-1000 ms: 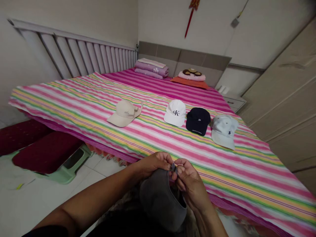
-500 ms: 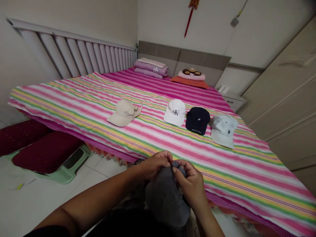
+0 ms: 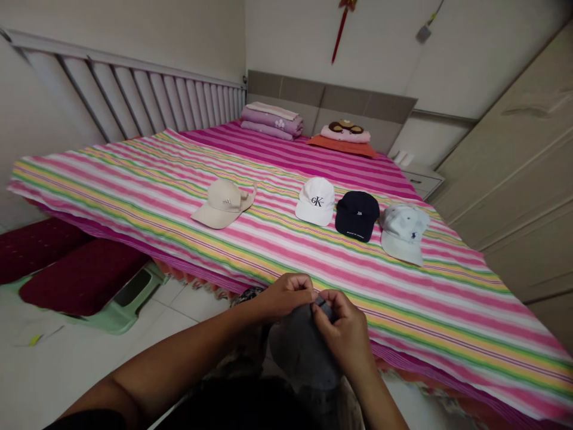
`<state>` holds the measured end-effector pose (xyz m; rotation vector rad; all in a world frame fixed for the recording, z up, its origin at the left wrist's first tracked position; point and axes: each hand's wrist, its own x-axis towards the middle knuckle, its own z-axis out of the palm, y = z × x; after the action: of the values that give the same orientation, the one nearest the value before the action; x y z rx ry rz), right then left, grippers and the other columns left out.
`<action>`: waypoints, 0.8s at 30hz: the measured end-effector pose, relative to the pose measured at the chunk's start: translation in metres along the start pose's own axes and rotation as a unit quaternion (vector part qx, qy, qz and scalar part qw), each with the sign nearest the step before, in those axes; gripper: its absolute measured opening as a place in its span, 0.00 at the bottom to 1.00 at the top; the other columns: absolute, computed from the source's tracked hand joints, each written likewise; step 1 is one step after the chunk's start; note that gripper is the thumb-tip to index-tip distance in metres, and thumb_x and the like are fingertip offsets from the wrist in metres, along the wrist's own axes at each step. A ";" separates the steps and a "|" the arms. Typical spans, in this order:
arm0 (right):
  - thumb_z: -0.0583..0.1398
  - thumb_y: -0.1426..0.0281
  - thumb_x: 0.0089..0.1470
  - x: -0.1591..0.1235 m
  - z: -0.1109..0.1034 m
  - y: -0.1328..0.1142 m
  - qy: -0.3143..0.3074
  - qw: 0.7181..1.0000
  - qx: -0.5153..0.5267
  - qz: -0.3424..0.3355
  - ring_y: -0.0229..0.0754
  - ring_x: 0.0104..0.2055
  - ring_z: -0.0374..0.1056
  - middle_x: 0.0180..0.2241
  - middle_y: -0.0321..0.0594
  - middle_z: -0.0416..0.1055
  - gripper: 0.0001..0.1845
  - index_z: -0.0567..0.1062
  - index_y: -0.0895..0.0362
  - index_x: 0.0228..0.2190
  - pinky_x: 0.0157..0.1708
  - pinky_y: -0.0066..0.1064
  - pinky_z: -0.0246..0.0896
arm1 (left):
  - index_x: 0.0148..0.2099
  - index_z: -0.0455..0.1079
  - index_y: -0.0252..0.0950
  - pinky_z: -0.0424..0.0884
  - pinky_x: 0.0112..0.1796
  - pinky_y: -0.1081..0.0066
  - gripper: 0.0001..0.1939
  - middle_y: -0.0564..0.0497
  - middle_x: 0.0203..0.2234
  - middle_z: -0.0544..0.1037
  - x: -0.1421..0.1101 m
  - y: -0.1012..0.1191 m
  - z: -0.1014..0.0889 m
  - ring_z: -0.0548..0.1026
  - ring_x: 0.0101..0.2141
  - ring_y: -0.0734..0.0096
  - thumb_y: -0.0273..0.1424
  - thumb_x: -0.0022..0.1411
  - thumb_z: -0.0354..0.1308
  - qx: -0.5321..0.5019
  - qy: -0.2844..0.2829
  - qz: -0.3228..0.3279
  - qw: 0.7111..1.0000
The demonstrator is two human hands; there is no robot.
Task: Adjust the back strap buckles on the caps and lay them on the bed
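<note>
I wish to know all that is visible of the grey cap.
The grey cap looks like soft, matte fabric with a rounded crown. The left hand and right hand pinch its upper edge, holding it low before the striped bed cover. Their grip partly hides the strap; its fastening is unclear.

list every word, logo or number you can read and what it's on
"CK": front of the white cap.
Navy cap: crown mark and brim line, too small to read.
Beige cap: small emblem, unreadable.
Pale blue cap: small dark emblem, no readable letters.
Grey cap: no visible text.
</note>
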<state>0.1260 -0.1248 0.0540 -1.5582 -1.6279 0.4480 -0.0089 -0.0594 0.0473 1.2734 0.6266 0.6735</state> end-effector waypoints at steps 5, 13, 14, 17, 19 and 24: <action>0.56 0.70 0.44 0.000 -0.004 0.002 -0.011 1.000 -0.005 0.008 0.36 0.22 0.63 0.20 0.33 0.68 0.03 0.67 0.56 0.26 0.23 0.25 0.57 | 0.24 0.57 0.34 0.48 0.18 0.78 0.10 0.59 0.15 0.59 0.001 0.002 -0.003 0.53 0.16 0.83 0.34 0.50 0.53 0.013 0.012 -0.031 0.999; 0.55 0.70 0.44 -0.005 -0.006 0.006 -0.007 1.000 -0.003 0.009 0.35 0.21 0.60 0.20 0.32 0.64 0.03 0.66 0.56 0.26 0.21 0.25 0.55 | 0.21 0.56 0.34 0.44 0.18 0.77 0.09 0.60 0.12 0.55 0.003 0.004 -0.009 0.49 0.16 0.83 0.32 0.47 0.52 -0.075 -0.008 -0.032 0.997; 0.56 0.70 0.44 -0.005 -0.006 0.007 -0.007 1.000 -0.004 0.008 0.35 0.21 0.60 0.20 0.32 0.64 0.03 0.66 0.56 0.26 0.21 0.25 0.55 | 0.20 0.55 0.34 0.43 0.19 0.77 0.10 0.60 0.12 0.55 0.003 0.003 -0.010 0.49 0.16 0.83 0.32 0.46 0.52 -0.088 -0.010 -0.036 0.995; 0.55 0.70 0.45 -0.006 -0.006 0.007 -0.011 1.000 -0.003 0.010 0.35 0.21 0.59 0.20 0.32 0.64 0.03 0.66 0.56 0.27 0.21 0.24 0.54 | 0.20 0.55 0.34 0.44 0.19 0.76 0.11 0.60 0.12 0.56 0.004 0.002 -0.011 0.50 0.16 0.82 0.32 0.45 0.54 -0.117 -0.020 -0.053 0.991; 0.55 0.70 0.45 -0.007 -0.006 0.007 -0.019 1.000 0.005 0.017 0.34 0.21 0.59 0.20 0.32 0.63 0.03 0.66 0.56 0.26 0.21 0.24 0.53 | 0.20 0.56 0.34 0.45 0.19 0.77 0.11 0.60 0.12 0.56 0.004 0.001 -0.011 0.51 0.16 0.82 0.33 0.45 0.55 -0.124 -0.029 -0.058 0.990; 0.56 0.71 0.45 -0.006 -0.003 0.007 -0.026 0.996 0.067 0.049 0.34 0.21 0.56 0.20 0.31 0.60 0.02 0.65 0.56 0.25 0.20 0.25 0.51 | 0.26 0.62 0.32 0.51 0.22 0.78 0.15 0.58 0.17 0.61 0.001 0.003 -0.009 0.56 0.20 0.81 0.40 0.46 0.57 -0.122 -0.063 -0.041 0.990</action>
<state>0.1320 -0.1300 0.0489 -1.5403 -1.5331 0.6426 -0.0156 -0.0526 0.0482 1.0474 0.4749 0.5779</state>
